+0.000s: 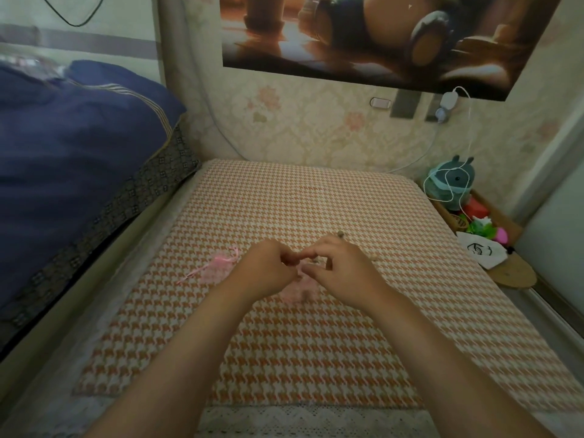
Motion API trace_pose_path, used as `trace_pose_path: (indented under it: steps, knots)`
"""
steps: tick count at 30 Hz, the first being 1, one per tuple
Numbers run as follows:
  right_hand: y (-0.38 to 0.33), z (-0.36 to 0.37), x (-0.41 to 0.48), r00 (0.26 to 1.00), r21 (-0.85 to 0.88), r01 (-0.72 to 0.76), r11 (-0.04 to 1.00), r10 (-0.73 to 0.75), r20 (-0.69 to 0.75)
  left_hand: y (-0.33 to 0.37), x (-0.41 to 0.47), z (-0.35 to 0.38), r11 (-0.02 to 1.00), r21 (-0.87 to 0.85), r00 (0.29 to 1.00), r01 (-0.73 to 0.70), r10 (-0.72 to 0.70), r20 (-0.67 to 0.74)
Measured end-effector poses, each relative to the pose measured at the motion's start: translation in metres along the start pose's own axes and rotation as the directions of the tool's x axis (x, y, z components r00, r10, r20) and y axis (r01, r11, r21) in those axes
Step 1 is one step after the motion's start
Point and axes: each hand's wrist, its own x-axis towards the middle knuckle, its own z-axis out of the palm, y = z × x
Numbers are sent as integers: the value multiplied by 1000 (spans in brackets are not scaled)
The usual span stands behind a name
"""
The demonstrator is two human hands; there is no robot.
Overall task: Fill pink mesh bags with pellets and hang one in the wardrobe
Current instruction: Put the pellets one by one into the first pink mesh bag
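Note:
Both hands meet over the middle of an orange-and-white houndstooth cloth [284,343]. My left hand [268,268] and my right hand [341,270] pinch the top of a pink mesh bag [298,292], whose body hangs just below and between them, resting on the cloth. A second pink mesh bag [218,268] with loose ribbon ends lies flat on the cloth to the left of my left hand. A few small brownish pellets [340,235] show just beyond my right hand; the hands hide the bag's opening.
A bed with a dark blue quilt [79,147] borders the cloth on the left. At the right stands a box with a teal plush toy [452,181], colourful items, a white pouch [482,251] and a round wooden board [513,273]. A charger cable hangs down the wallpapered wall.

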Motion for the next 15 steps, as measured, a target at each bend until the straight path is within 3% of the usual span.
trace_pose_path:
  steps: [8,15]
  knots:
    - [6,6,20,993,95,-101,990,106,-47,-9,2,-15,996,73,998,60,-57,-33]
    - [20,31,49,977,-77,-203,976,207,47,-24,3,-33,993,88,995,78,-72,-75]
